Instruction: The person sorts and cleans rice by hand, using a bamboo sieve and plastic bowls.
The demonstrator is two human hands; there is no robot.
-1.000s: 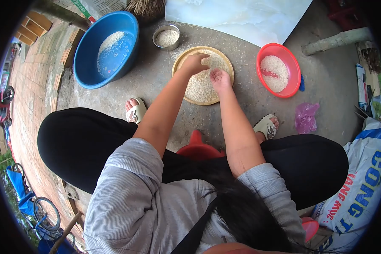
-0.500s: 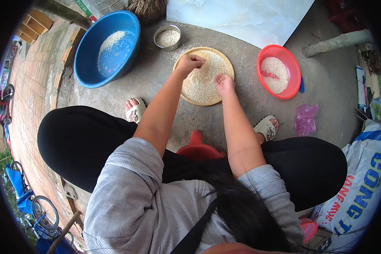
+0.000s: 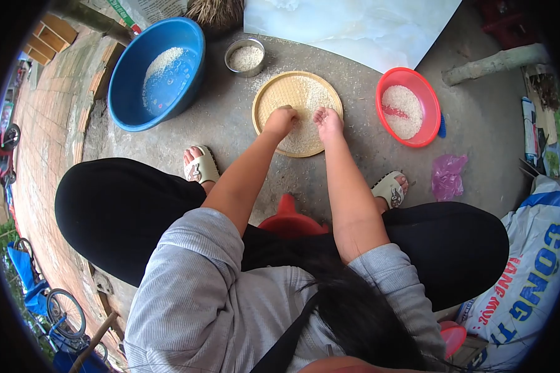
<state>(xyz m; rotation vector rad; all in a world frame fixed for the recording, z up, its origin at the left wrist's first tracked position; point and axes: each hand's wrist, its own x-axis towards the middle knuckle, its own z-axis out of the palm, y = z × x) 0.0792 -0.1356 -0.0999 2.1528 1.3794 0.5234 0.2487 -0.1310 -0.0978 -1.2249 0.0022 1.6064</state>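
A round woven bamboo tray [image 3: 270, 99] lies on the concrete floor in front of me. White rice grains [image 3: 320, 93] cover its right and lower parts, while weave shows bare on the left. Over the middle of the tray is my left hand [image 3: 282, 121], its fingers curled closed; what lies inside them is hidden. My right hand [image 3: 328, 124] rests near the tray's right side, palm turned up, fingers slightly bent and apart, with nothing visible on it. Beyond the tray stands a small metal bowl [image 3: 245, 73] of grains.
A large blue basin [image 3: 190, 93] at the left and a red basin [image 3: 428, 109] at the right hold white grains. A marbled sheet [image 3: 354, 28] lies at the back. A pink plastic bag [image 3: 448, 177], a printed sack [image 3: 526, 273] and a log [image 3: 498, 64] are on the right.
My left hand has moved toward me across the tray. Grains on the tray's left have shifted, baring the weave there. My right hand has barely moved, its fingers a little more bent.
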